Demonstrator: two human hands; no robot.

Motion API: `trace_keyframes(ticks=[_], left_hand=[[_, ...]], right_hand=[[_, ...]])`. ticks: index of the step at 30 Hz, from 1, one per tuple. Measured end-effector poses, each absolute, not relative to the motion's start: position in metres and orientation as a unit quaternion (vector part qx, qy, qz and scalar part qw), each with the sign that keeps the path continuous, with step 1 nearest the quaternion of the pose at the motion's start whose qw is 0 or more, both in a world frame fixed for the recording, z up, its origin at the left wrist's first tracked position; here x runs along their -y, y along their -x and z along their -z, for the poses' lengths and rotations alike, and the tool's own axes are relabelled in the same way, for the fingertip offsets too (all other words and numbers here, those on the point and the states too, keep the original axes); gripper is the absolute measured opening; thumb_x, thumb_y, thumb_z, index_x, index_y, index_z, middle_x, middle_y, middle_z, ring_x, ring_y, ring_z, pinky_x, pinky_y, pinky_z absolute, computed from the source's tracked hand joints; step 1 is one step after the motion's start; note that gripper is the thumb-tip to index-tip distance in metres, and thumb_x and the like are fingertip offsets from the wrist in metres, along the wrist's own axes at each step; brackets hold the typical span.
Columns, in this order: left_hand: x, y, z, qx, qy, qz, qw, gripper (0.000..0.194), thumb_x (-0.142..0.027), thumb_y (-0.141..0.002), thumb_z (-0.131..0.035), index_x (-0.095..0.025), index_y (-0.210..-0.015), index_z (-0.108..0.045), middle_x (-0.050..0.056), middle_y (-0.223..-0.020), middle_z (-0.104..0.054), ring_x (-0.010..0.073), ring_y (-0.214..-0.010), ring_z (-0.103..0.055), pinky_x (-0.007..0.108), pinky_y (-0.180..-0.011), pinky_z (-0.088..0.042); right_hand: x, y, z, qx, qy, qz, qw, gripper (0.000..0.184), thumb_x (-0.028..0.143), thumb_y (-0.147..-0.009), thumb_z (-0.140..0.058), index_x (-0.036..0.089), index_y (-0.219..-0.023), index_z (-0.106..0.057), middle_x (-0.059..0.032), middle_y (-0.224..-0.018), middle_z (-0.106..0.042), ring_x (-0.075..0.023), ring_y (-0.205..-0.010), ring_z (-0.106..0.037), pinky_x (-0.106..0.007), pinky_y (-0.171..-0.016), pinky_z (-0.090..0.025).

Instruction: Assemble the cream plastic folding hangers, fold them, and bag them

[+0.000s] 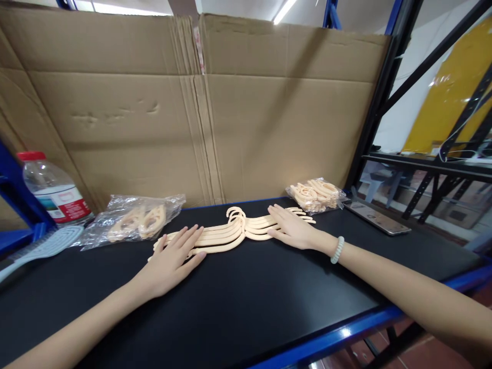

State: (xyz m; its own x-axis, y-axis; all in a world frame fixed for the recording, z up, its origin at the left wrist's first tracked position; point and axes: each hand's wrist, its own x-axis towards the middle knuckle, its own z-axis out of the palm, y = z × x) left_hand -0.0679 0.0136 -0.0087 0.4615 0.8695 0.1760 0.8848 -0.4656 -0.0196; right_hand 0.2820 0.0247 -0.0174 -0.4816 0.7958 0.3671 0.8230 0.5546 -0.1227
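A stack of cream plastic hangers (234,230) lies flat on the black table (238,302), hooks pointing away from me. My left hand (175,259) rests open and flat on the stack's left arm, fingers stretched out. My right hand (290,228) lies open and flat on the right arm of the stack, a pale bead bracelet (337,249) on its wrist. Neither hand grips anything.
A clear bag of cream parts (132,220) lies at the back left, another bag (315,195) at the back right. A water bottle (54,192) and a grey slotted piece (46,246) sit far left. A flat metal device (376,218) lies far right. Cardboard (192,113) walls the back.
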Motion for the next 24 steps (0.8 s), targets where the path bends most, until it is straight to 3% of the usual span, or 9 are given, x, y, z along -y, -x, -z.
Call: trace_keyframes(ticks=[4, 14, 24], left_hand=[[-0.0149, 0.0667, 0.0103, 0.515, 0.853, 0.068, 0.050, 0.060, -0.053, -0.094, -0.025, -0.026, -0.148, -0.027, 0.004, -0.152, -0.030, 0.0323, -0.141, -0.024, 0.062, -0.110, -0.017], [-0.0158, 0.0629, 0.0102, 0.534, 0.844, 0.049, 0.034, 0.062, -0.053, -0.094, -0.020, -0.025, -0.149, -0.022, 0.001, -0.154, -0.024, 0.0316, -0.143, -0.019, 0.062, -0.112, -0.012], [-0.0197, 0.0638, 0.0141, 0.531, 0.843, 0.063, 0.049, 0.061, -0.054, -0.094, -0.021, -0.027, -0.148, -0.025, 0.001, -0.153, -0.027, 0.0331, -0.142, -0.021, 0.062, -0.112, -0.014]], right_hand=[[-0.0265, -0.2906, 0.0202, 0.862, 0.488, -0.008, 0.138, 0.070, 0.054, -0.096, -0.021, 0.005, -0.143, -0.035, -0.0206, -0.150, -0.032, -0.0316, -0.140, -0.027, -0.050, -0.114, -0.022], [-0.0320, -0.2910, 0.0164, 0.866, 0.486, -0.002, 0.119, 0.081, 0.061, -0.094, -0.010, 0.001, -0.144, -0.031, -0.0225, -0.150, -0.029, -0.0322, -0.140, -0.025, -0.049, -0.114, -0.020], [-0.0329, -0.2912, 0.0163, 0.866, 0.484, 0.001, 0.126, 0.081, 0.060, -0.095, -0.011, -0.001, -0.144, -0.032, -0.0240, -0.149, -0.031, -0.0330, -0.140, -0.026, -0.049, -0.113, -0.021]])
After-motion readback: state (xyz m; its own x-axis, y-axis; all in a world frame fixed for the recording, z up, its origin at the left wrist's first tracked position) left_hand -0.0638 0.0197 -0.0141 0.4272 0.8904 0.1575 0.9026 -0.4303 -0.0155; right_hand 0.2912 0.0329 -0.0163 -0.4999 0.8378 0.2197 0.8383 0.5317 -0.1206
